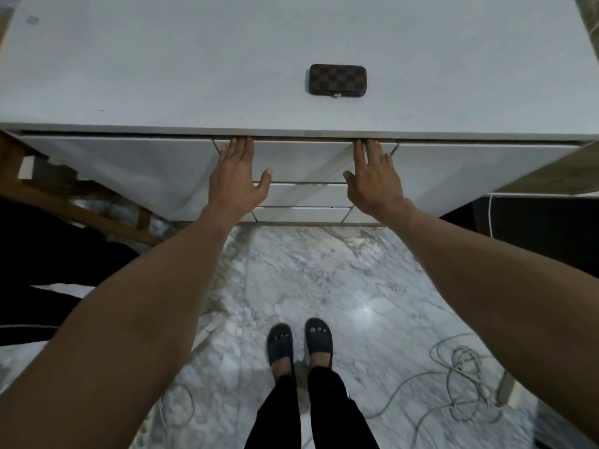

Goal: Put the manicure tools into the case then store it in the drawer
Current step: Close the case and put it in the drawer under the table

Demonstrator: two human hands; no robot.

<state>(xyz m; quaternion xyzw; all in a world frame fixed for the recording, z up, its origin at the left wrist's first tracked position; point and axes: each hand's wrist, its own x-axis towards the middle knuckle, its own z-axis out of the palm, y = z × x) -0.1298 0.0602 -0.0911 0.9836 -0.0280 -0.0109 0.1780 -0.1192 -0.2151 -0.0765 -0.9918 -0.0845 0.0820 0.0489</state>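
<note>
A brown checkered manicure case (337, 81) lies closed on the white desk top (194, 66), a little behind the front edge. Below that edge is the top drawer front (301, 160), which looks closed. My left hand (238, 176) lies flat on the left part of that drawer front, fingers straight and reaching up to the gap under the desk top. My right hand (372, 176) lies flat on the right part in the same way. Neither hand holds anything. No loose manicure tools are in view.
Two more drawer fronts (301, 202) sit below the top one. A wooden frame (74, 202) stands at the left. My feet in dark slippers (299, 345) stand on the marble floor. Loose white cables (460, 377) lie on the floor at the right.
</note>
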